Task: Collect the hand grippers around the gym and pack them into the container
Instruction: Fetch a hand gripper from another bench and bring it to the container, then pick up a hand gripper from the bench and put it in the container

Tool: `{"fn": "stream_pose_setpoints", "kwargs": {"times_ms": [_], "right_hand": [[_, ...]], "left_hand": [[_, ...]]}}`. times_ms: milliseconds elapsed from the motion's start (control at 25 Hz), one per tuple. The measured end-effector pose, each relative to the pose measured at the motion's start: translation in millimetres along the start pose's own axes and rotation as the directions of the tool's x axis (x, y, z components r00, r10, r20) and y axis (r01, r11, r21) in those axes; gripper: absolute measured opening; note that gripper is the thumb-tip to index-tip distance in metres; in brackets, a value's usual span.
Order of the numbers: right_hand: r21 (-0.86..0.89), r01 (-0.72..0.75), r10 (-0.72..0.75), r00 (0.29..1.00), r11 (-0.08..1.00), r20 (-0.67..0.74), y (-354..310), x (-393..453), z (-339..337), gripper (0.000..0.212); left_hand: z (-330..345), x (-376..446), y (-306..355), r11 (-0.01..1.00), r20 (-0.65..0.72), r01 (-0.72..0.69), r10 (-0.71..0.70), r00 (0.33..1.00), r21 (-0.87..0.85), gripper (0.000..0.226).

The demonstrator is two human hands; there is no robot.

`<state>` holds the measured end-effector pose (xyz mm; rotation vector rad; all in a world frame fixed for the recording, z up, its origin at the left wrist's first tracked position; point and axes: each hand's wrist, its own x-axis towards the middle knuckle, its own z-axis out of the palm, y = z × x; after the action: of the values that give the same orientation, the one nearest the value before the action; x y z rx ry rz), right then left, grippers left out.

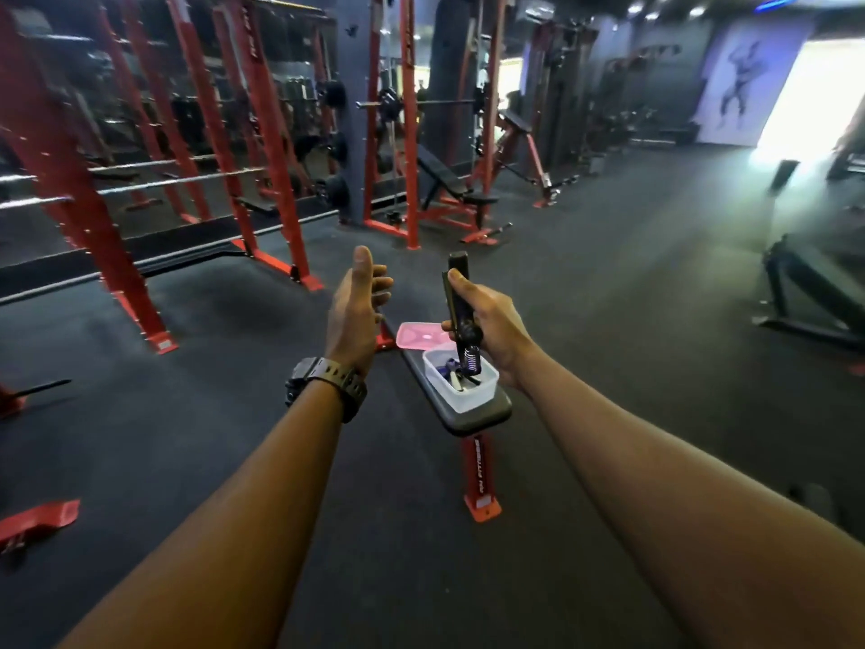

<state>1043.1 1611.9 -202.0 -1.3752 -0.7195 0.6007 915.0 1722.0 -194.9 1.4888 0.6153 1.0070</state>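
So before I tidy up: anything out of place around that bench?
Nothing damaged or spilled. The pink lid lies off the container, beside it on the bench, and the right hand holds one hand gripper not yet packed.

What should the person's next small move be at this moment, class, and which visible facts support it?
Probably lower the right hand and set the hand gripper into the open container on the bench. The gripper's spring end already hangs over the tub, the pink lid lies aside, other grippers are inside, and the left hand is open and free.
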Motion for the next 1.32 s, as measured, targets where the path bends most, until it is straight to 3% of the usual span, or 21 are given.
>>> {"fn": "stream_pose_setpoints", "kwargs": {"times_ms": [360, 680, 960, 1120, 1320], "right_hand": [[-0.034, -0.038, 0.034, 0.994, 0.999, -0.107, 56, 86, -80, 0.039], [-0.131, -0.133, 0.129, 0.991, 0.982, -0.034, 127, 232, -148, 0.036], [-0.288, -0.235, 0.231, 0.972, 0.928, -0.048, 203, 349, -165, 0.067], [-0.393, -0.331, 0.315, 0.943, 0.858, -0.107, 271, 432, -164, 0.045], [-0.578, -0.356, 0.348, 0.929, 0.734, -0.130, 394, 501, -161, 0.088]], "left_hand": [[109, 66, -77, 0.996, 0.158, 0.088, -0.086, 0.984, -0.008, 0.081], [190, 181, -154, 0.984, 0.046, 0.175, -0.176, 0.983, 0.032, 0.080], [228, 275, -229, 0.977, 0.013, 0.214, -0.214, 0.977, 0.011, 0.076], [241, 364, -317, 0.947, 0.015, 0.321, -0.321, 0.947, 0.030, 0.066], [253, 418, -419, 0.917, 0.026, 0.382, -0.387, 0.922, 0.113, 0.062]]}}
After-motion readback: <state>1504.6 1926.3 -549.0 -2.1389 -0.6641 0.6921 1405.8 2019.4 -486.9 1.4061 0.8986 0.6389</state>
